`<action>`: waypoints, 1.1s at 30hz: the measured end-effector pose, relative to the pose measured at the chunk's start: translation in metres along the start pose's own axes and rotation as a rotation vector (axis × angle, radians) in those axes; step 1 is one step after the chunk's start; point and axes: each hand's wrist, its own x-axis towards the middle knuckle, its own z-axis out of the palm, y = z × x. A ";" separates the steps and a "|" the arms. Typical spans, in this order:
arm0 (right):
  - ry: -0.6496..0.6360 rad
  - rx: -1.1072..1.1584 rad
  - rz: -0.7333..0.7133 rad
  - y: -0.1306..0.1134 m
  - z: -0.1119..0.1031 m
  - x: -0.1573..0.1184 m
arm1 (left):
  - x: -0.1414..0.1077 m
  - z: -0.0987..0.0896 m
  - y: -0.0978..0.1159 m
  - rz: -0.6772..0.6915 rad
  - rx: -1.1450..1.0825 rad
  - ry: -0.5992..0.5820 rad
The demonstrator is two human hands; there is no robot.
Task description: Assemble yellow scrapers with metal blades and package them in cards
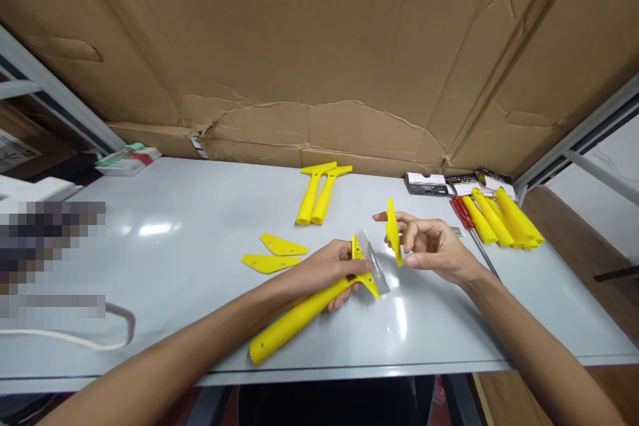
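Observation:
My left hand point(327, 269) is wrapped round the head of a yellow scraper handle point(299, 319), its thumb pressing on a clear, shiny blade strip point(373, 266) along the head. The handle slants down to the left above the table's front part. Just right of the blade, my right hand point(432, 246) pinches a thin yellow plate point(393, 231), held upright and apart from the scraper. Two flat yellow plates point(283, 245) point(269, 263) lie on the table left of my left hand.
Two yellow handles point(308, 198) point(325, 198) lie at the back middle. At right are several yellow handles point(516, 223), a red screwdriver point(462, 212) and small packets point(427, 184). A box point(128, 160) sits back left. Cardboard point(319, 46) stands behind the table point(190, 226).

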 end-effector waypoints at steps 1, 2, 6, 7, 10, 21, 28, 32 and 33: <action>0.014 -0.008 0.021 0.001 0.000 0.001 | 0.000 0.000 0.000 0.000 0.004 -0.002; 0.032 -0.011 0.043 0.002 -0.001 0.001 | 0.000 -0.001 0.000 0.001 0.015 -0.003; 0.130 -0.052 0.067 0.005 -0.004 0.003 | -0.001 0.000 0.001 -0.002 0.042 0.003; 0.148 -0.075 0.062 0.005 -0.005 0.004 | -0.001 0.001 0.002 -0.001 0.029 0.005; 0.163 -0.170 0.049 0.008 -0.005 0.004 | -0.002 0.002 0.004 0.001 -0.011 0.026; -0.017 -0.320 -0.105 0.006 -0.002 0.001 | -0.002 -0.003 0.001 0.005 0.034 -0.021; -0.127 -0.477 -0.181 0.007 -0.005 0.004 | -0.002 0.001 0.003 -0.034 0.025 -0.057; -0.145 -0.503 -0.176 0.008 -0.006 0.003 | -0.002 0.001 0.003 -0.046 0.022 -0.060; -0.149 -0.504 -0.175 0.008 -0.006 0.003 | -0.002 0.001 0.003 -0.044 0.021 -0.060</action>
